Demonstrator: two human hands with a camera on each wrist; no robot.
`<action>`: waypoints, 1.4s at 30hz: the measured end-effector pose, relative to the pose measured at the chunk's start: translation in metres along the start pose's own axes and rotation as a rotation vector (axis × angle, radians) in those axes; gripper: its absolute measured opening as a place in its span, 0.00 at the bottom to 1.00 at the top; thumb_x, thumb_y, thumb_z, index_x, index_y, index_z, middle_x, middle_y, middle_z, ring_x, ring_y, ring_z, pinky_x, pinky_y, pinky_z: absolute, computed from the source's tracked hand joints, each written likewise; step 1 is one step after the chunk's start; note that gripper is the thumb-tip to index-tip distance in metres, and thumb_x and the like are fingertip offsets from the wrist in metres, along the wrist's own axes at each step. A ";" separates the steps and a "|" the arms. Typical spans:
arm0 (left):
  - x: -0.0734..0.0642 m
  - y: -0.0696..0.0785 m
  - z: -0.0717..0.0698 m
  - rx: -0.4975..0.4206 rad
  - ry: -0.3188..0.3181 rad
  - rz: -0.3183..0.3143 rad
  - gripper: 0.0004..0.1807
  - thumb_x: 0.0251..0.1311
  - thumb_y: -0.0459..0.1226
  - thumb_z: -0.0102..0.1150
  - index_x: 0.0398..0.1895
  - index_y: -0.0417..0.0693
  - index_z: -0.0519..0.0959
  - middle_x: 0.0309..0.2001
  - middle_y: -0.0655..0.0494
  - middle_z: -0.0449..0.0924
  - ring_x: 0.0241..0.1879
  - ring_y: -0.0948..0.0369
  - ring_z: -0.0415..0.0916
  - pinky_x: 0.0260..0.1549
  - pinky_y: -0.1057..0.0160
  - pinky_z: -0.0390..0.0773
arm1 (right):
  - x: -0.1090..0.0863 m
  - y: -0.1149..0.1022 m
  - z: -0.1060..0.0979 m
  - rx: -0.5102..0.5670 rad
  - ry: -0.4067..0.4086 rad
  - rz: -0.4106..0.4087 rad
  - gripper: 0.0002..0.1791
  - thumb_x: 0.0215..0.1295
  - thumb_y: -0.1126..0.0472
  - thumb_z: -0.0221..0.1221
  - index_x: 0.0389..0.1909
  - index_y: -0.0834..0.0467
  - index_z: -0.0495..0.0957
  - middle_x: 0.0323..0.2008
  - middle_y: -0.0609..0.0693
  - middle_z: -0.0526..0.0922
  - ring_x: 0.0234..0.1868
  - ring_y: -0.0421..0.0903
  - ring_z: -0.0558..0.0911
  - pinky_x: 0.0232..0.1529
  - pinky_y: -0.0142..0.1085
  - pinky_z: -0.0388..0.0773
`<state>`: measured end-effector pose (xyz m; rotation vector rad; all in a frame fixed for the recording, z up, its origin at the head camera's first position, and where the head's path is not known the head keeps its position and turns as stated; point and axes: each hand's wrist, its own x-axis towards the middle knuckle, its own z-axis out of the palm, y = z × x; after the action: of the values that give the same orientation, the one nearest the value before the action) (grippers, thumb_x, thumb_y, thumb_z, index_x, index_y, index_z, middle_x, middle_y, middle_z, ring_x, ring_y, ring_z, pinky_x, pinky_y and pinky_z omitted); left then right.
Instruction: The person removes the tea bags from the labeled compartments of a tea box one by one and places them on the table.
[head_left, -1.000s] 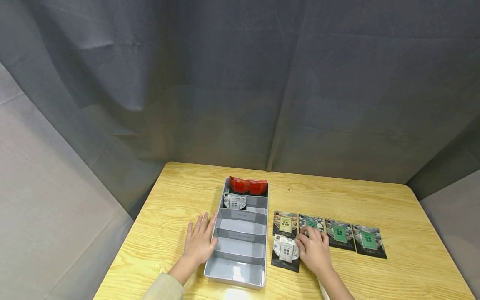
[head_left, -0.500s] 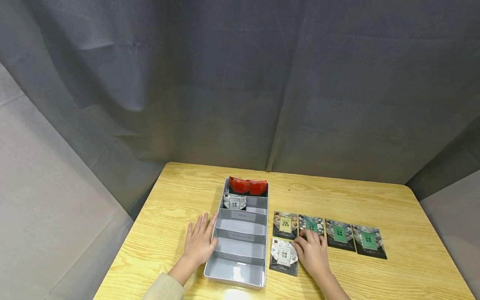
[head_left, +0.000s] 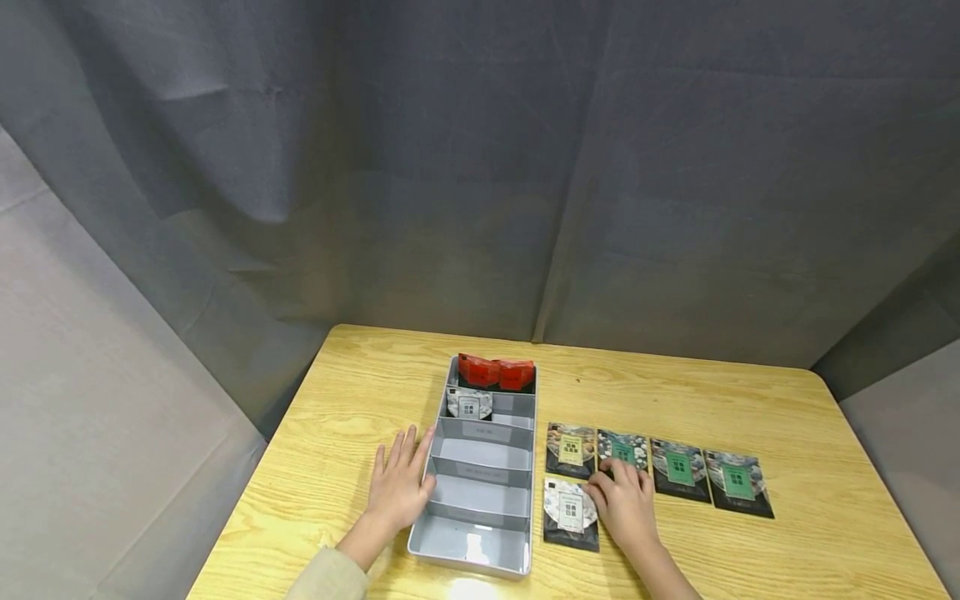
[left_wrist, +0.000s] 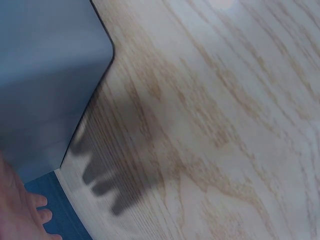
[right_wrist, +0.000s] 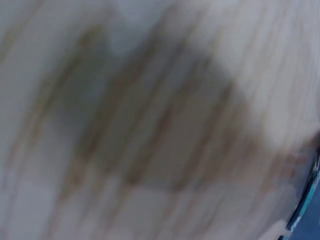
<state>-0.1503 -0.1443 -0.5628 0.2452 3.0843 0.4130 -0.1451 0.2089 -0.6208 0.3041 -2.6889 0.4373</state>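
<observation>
"While the right wrist view gives mostly blurred tabletop (right_wrist: pixel 150 212), what is obscured in the head view?"

"The right hand (head_left: pixel 627 506) covers the lower part of a green-labelled packet (head_left: pixel 622 446); the forearm (head_left: pixel 662 570) is cut off at the bottom edge."

"And the white packet (head_left: pixel 568 527)?"

"It lies flat just left of that hand, digits overlapping its upper right corner. They are bent; whether they pinch it cannot be told."

"The left hand (head_left: pixel 399 490)?"

"Fingers straight, spread, gripping nothing, against the left side of the tray (head_left: pixel 480 454)."
</observation>
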 end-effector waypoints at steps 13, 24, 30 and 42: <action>0.000 -0.001 0.000 -0.019 0.008 0.001 0.36 0.59 0.45 0.44 0.72 0.58 0.49 0.70 0.46 0.49 0.69 0.48 0.44 0.65 0.42 0.41 | 0.001 -0.003 -0.002 0.009 0.002 0.022 0.07 0.47 0.56 0.68 0.23 0.49 0.78 0.39 0.51 0.74 0.44 0.53 0.70 0.49 0.56 0.59; 0.000 0.000 0.000 -0.011 0.001 -0.001 0.36 0.59 0.45 0.44 0.72 0.58 0.47 0.70 0.46 0.49 0.69 0.48 0.44 0.65 0.42 0.40 | 0.046 -0.028 -0.027 0.088 0.130 -0.041 0.08 0.49 0.61 0.66 0.32 0.54 0.80 0.40 0.54 0.75 0.44 0.56 0.72 0.50 0.59 0.60; 0.000 -0.001 0.000 -0.008 -0.006 -0.002 0.36 0.59 0.46 0.43 0.72 0.59 0.47 0.71 0.46 0.48 0.69 0.48 0.43 0.65 0.42 0.40 | 0.081 -0.058 -0.032 0.157 0.133 -0.067 0.10 0.51 0.61 0.65 0.35 0.55 0.79 0.41 0.54 0.75 0.45 0.56 0.72 0.50 0.57 0.59; 0.000 0.000 -0.002 -0.002 -0.002 0.000 0.37 0.59 0.46 0.44 0.72 0.59 0.47 0.70 0.46 0.48 0.69 0.47 0.43 0.65 0.42 0.40 | 0.122 -0.087 -0.010 0.141 -0.035 -0.119 0.11 0.57 0.58 0.61 0.42 0.52 0.78 0.43 0.51 0.74 0.48 0.52 0.70 0.51 0.54 0.60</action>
<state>-0.1508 -0.1447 -0.5609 0.2448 3.0819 0.4158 -0.2269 0.1137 -0.5388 0.5137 -2.6607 0.5917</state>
